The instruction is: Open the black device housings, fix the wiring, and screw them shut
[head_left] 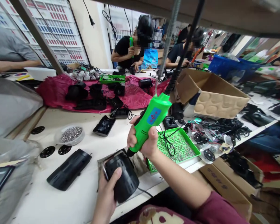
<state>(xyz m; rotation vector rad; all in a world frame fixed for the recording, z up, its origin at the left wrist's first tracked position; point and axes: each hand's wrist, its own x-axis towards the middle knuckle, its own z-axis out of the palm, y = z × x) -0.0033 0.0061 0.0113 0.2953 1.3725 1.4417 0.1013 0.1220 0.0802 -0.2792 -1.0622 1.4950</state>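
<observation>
My right hand (146,138) is wrapped round a green electric screwdriver (151,116), which hangs from a coiled spring and a black cable. Its dark tip points down beside a black cylindrical plastic housing (122,177); whether the bit touches it, I cannot tell. With the thumb on top, my left hand (108,189) grips that housing near the table's front edge. A thin black cord runs out from under it. Left of it lies a black curved shell (69,169). Behind my right forearm sits a green tray (177,144) of small screws.
A clear bowl of screws (71,135) and black discs (47,151) lie at left. Black parts rest on pink plastic sheeting (137,96) at the back. An open cardboard box (220,101) and loose wired parts (214,133) crowd the right. Co-workers (128,51) sit across the table.
</observation>
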